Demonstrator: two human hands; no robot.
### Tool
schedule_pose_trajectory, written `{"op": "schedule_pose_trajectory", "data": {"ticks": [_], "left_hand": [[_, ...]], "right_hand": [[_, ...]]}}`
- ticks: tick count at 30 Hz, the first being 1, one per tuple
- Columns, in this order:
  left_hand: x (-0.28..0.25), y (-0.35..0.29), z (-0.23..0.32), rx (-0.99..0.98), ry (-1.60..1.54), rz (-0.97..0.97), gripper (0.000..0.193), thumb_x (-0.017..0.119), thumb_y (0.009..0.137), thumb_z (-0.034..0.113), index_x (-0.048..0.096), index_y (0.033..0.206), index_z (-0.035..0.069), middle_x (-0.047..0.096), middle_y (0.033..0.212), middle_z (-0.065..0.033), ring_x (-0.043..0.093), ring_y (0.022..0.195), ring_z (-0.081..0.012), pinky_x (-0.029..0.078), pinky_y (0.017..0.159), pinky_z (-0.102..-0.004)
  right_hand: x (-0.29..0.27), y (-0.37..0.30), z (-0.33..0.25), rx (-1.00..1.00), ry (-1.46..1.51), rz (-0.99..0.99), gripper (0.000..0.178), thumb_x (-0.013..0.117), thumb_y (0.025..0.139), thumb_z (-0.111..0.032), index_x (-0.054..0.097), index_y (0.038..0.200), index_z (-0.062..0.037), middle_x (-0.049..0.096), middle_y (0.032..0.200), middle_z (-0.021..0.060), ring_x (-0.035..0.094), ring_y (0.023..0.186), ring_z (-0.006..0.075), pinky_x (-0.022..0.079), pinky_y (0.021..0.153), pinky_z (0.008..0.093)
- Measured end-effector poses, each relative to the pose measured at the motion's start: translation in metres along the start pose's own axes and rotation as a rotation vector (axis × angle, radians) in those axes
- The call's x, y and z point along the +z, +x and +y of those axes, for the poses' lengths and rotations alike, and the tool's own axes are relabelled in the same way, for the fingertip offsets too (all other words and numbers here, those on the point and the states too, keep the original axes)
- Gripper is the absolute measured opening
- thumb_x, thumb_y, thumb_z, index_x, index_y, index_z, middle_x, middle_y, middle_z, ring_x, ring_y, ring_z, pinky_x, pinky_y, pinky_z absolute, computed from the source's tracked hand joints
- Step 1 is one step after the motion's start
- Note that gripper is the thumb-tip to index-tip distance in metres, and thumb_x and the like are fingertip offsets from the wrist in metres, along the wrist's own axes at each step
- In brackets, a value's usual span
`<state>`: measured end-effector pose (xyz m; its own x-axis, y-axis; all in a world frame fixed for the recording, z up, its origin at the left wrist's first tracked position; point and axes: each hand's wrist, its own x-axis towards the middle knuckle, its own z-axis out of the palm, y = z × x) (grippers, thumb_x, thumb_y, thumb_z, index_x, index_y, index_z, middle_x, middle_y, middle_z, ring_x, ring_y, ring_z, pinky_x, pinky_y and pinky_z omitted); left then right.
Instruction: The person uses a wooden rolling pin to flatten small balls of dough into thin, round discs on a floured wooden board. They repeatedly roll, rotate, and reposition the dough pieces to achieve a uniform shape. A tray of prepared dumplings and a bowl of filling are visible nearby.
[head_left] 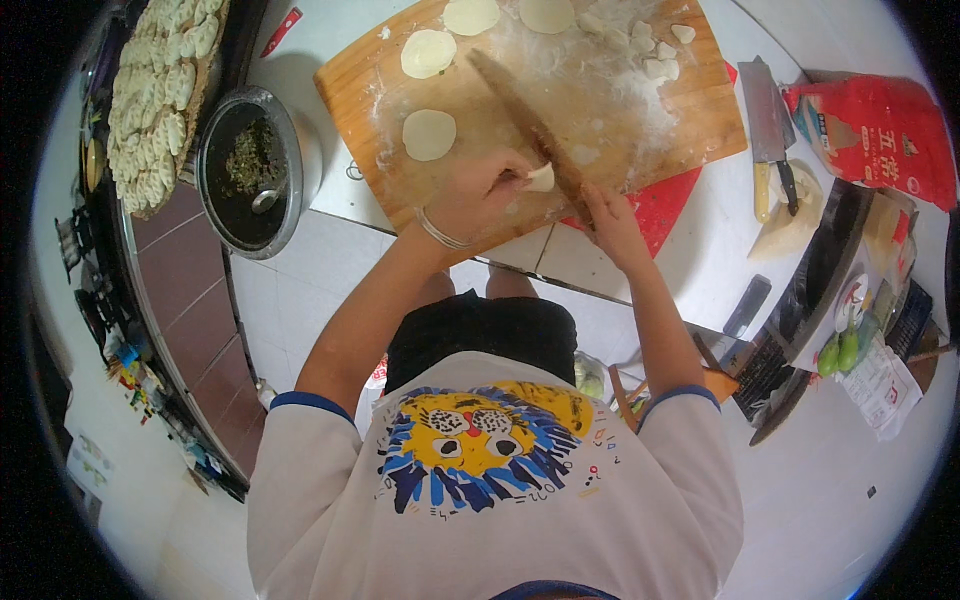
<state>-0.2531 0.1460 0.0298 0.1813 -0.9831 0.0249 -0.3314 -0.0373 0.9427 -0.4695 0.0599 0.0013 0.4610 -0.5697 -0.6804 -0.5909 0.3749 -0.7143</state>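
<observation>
My left hand [487, 180], with a bracelet at the wrist, is closed on the edge of a dough wrapper [541, 179], which curls up beside a long wooden rolling pin [520, 112]. The pin lies slanted over the floured wooden board [490, 110], and my right hand [614, 226] grips its near end. Flat round wrappers lie to the left and far side: one wrapper [429, 135] nearest my left hand, another wrapper [428, 54] beyond it, and more at the far edge. Small dough pieces [655, 60] are scattered in flour at the far right of the board.
To the left stand a metal bowl [250, 245] of dark green filling with a spoon [265, 201] and a tray of shaped dumplings [150, 100]. A cleaver [768, 110], a knife [788, 190] and a red bag [875, 135] lie on the right. A red sheet [665, 215] shows under the board.
</observation>
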Motion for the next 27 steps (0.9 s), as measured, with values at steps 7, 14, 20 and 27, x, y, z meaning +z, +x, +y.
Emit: {"op": "schedule_pose_trajectory", "data": {"ticks": [7,14,20,27], "left_hand": [[0.028,-0.032,-0.017,0.172,0.758,-0.046,0.032,0.069,0.078,0.012,0.06,0.106,0.001,0.064,0.103,-0.0159,0.063,0.091,-0.0314,0.051,0.081,-0.0375],[0.039,-0.102,-0.016,0.076,0.477,0.106,0.045,0.063,0.082,0.015,0.054,0.124,0.003,0.054,0.126,-0.02,0.052,0.116,-0.037,0.042,0.096,-0.044],[0.0,-0.081,-0.069,-0.174,0.911,0.124,0.069,0.053,0.091,0.033,0.027,0.147,0.003,0.022,0.153,-0.0234,0.02,0.141,-0.0423,0.015,0.113,-0.0548],[-0.012,-0.054,-0.083,-0.118,0.944,0.123,0.074,0.055,0.088,0.033,0.024,0.148,0.004,0.017,0.156,-0.0196,0.016,0.142,-0.0414,0.015,0.114,-0.055]], "right_hand": [[-0.009,0.008,0.019,-0.226,-0.145,0.267,0.033,0.048,0.1,-0.031,0.059,0.1,0.0001,0.05,0.067,0.0026,0.046,0.056,0.0088,0.038,0.05,0.026],[-0.011,-0.007,0.007,-0.498,-0.742,0.233,0.037,0.067,0.085,-0.027,0.055,0.115,-0.0083,0.062,0.097,0.0156,0.063,0.085,0.0358,0.051,0.068,0.0448],[0.012,0.043,-0.006,-0.745,-1.183,0.148,0.055,0.062,0.084,-0.041,0.05,0.132,-0.0166,0.047,0.135,0.0118,0.05,0.117,0.0325,0.044,0.09,0.0483],[0.022,0.07,-0.011,-0.726,-1.235,0.45,0.063,0.044,0.09,-0.057,0.04,0.144,-0.0252,0.02,0.156,0.0159,0.018,0.143,0.0356,0.01,0.115,0.0555]]}}
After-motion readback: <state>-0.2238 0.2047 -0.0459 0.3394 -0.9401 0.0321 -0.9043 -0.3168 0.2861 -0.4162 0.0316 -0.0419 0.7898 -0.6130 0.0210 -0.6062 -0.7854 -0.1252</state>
